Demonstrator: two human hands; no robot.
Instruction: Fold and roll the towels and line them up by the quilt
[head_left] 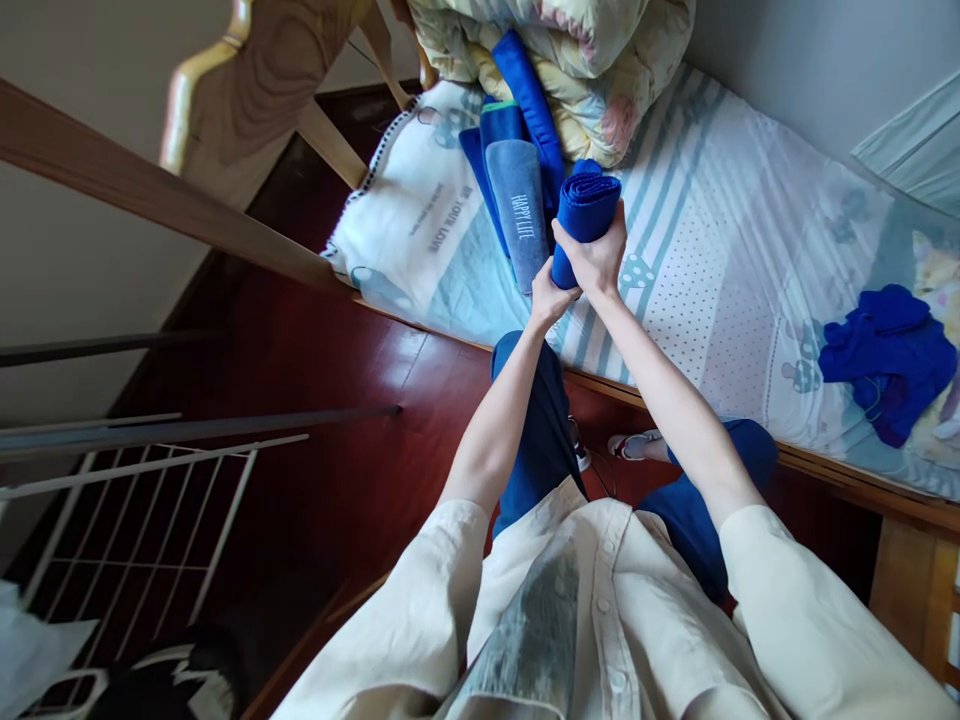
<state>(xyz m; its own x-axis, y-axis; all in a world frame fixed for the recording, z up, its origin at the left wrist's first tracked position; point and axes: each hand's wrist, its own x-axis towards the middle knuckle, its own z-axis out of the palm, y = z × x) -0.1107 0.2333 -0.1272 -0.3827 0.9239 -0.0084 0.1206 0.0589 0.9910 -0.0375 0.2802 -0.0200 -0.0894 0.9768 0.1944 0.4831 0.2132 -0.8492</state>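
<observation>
A rolled blue cloth, its coiled end facing up, is gripped between both hands over the bed. My left hand closes around its lower part. My right hand wraps its right side higher up, thumb across the front. Just left of the roll lie a grey-blue folded towel lettered "HAPPY LIFE" and several blue folded cloths. A crumpled blue cloth rests apart on the right of the bed.
The bed has a patterned sheet and a wooden edge. A bunched floral quilt sits at its far end, near a white pillow-like cloth. Wooden posts and a white wire rack stand on the left.
</observation>
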